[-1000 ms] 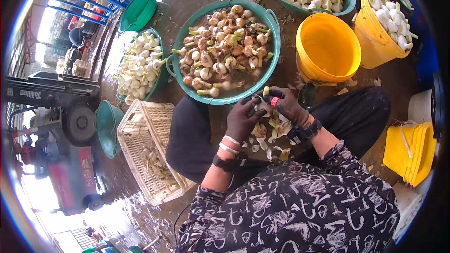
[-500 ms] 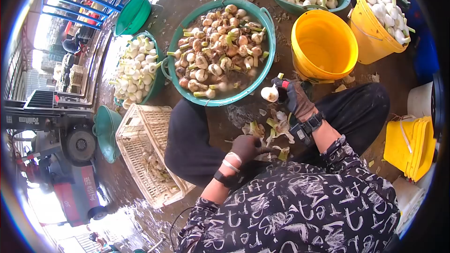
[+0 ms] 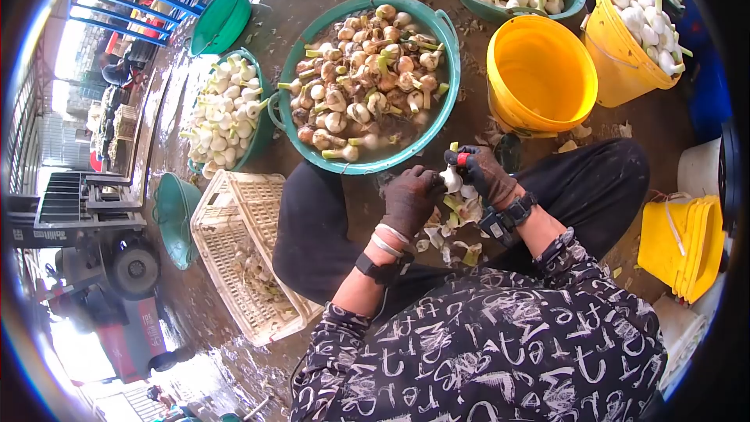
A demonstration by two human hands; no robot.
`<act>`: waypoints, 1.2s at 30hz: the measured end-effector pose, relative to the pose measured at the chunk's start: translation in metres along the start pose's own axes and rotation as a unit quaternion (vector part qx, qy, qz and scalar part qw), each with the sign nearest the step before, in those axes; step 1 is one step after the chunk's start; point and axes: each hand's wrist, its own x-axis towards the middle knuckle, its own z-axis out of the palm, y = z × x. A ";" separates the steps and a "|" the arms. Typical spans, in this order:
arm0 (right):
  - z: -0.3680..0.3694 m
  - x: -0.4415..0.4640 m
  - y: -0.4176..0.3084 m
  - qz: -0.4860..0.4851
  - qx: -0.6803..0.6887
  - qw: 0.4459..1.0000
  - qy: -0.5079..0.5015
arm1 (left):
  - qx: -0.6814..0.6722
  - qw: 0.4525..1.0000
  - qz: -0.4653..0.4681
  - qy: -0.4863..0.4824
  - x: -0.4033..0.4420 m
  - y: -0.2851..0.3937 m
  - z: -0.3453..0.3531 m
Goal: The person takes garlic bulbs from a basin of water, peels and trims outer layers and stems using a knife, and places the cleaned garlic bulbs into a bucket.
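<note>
A white garlic bulb [image 3: 451, 180] with a short green stem is held between my two gloved hands, above the floor between my legs. My right hand [image 3: 486, 176], with a red band on one finger, is closed around its upper right side. My left hand [image 3: 411, 200] has its fingers curled against the bulb's left side; whether they also pinch a strip of skin is hidden. Below both hands lie loose garlic peelings [image 3: 469, 252]. Just beyond them sits a green tub [image 3: 447, 121] of unpeeled, brownish garlic bulbs [image 3: 367, 82].
An open yellow bucket [image 3: 512, 113] stands ahead of my right hand, beside another yellow bucket [image 3: 601, 70] full of white garlic. Cleaned garlic also fills a left basket [image 3: 262, 129] and a far tub [image 3: 579, 0]. A cream crate [image 3: 205, 223] adjoins my left knee; a forklift [image 3: 117, 266] is beyond.
My left hand has risen from the peelings to the garlic bulb and now touches it. The right hand has turned the bulb and shifted it slightly downward.
</note>
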 end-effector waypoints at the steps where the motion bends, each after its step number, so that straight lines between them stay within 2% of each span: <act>1: 0.000 -0.001 0.000 0.004 -0.017 1.000 -0.004 | 0.033 0.999 0.000 -0.009 -0.002 -0.001 0.002; 2: -0.001 0.001 0.002 0.004 -0.018 1.000 -0.004 | 0.033 0.999 -0.001 -0.008 -0.006 -0.002 0.003; 4: -0.008 0.010 0.011 0.084 0.035 0.996 -0.010 | 0.053 0.997 -0.005 -0.057 -0.016 -0.001 0.007; 5: -0.012 0.020 0.023 0.034 0.134 0.990 -0.033 | 0.019 0.997 -0.006 -0.072 -0.028 -0.007 0.019; 7: -0.020 0.022 0.013 0.073 0.338 0.924 -0.162 | 0.064 0.974 -0.049 -0.212 -0.048 -0.009 0.022; 8: -0.024 0.027 0.017 0.073 0.339 0.924 -0.162 | 0.076 0.949 -0.082 -0.294 -0.051 -0.010 0.019; 9: -0.026 0.033 0.023 0.034 0.262 0.954 -0.143 | 0.076 0.949 -0.082 -0.295 -0.052 -0.014 0.015; 10: -0.029 0.037 0.028 -0.006 0.181 0.976 -0.124 | 0.089 0.923 -0.115 -0.355 -0.051 -0.019 0.009; 11: -0.015 0.022 0.012 0.104 0.401 0.901 -0.125 | 0.102 0.895 -0.148 -0.409 -0.045 -0.024 0.003; 12: -0.013 0.021 0.015 0.105 0.399 0.902 -0.127 | 0.034 0.912 -0.207 -0.353 -0.037 -0.024 -0.003; 14: -0.012 0.022 0.018 0.095 0.344 0.929 -0.099 | 0.024 0.965 -0.214 -0.151 -0.035 -0.063 0.012; 16: -0.006 0.018 0.013 0.090 0.311 0.942 -0.090 | 0.066 0.945 -0.293 -0.127 -0.006 -0.081 -0.001; 17: -0.003 0.008 0.001 0.057 0.138 0.988 -0.035 | 0.108 0.933 -0.327 -0.108 0.007 -0.092 -0.004; 18: -0.001 0.001 -0.005 0.021 -0.040 0.999 0.023 | 0.148 0.917 -0.359 -0.089 0.019 -0.104 -0.005; 20: -0.010 0.013 0.003 0.011 -0.050 0.998 0.023 | 0.161 0.900 -0.401 -0.063 0.040 -0.127 -0.006; 21: -0.012 0.017 0.000 0.017 0.187 0.982 -0.035 | 0.195 0.896 -0.394 -0.053 0.046 -0.134 -0.003; 22: -0.014 0.021 -0.003 0.019 0.412 0.906 -0.091 | 0.217 0.882 -0.408 -0.092 0.054 -0.141 0.001; 24: -0.015 0.003 -0.045 -0.003 0.493 0.845 -0.207 | 0.252 0.884 -0.373 -0.125 0.063 -0.158 0.013; 26: -0.024 0.013 -0.037 0.003 0.457 0.864 -0.213 | 0.248 0.886 -0.376 -0.108 0.073 -0.165 0.023; 27: -0.021 0.013 -0.029 -0.002 0.334 0.938 -0.092 | 0.236 0.883 -0.385 -0.128 0.078 -0.170 0.027; 28: -0.019 0.015 -0.023 -0.002 0.334 0.938 -0.090 | 0.224 0.878 -0.397 -0.148 0.080 -0.173 0.032; 30: -0.008 0.020 -0.011 0.146 0.114 0.983 0.000 | 0.216 0.894 -0.371 -0.127 0.073 -0.166 0.027; 32: 0.003 0.021 0.000 0.136 0.081 0.987 0.009 | 0.108 0.937 -0.293 -0.158 0.063 -0.170 0.016; 33: 0.007 0.023 0.001 0.164 0.047 0.985 0.011 | -0.086 0.957 -0.257 -0.108 0.053 -0.161 0.004; 34: 0.009 0.023 0.003 0.192 0.013 0.981 0.012 | -0.285 0.891 -0.307 -0.174 0.046 -0.151 -0.005; 35: 0.010 0.021 0.007 0.196 0.017 0.980 0.013 | -0.358 0.875 -0.273 -0.179 0.040 -0.127 -0.012; 36: 0.010 0.019 0.010 0.152 -0.017 0.988 -0.018 | -0.430 0.852 -0.238 -0.181 0.035 -0.104 -0.015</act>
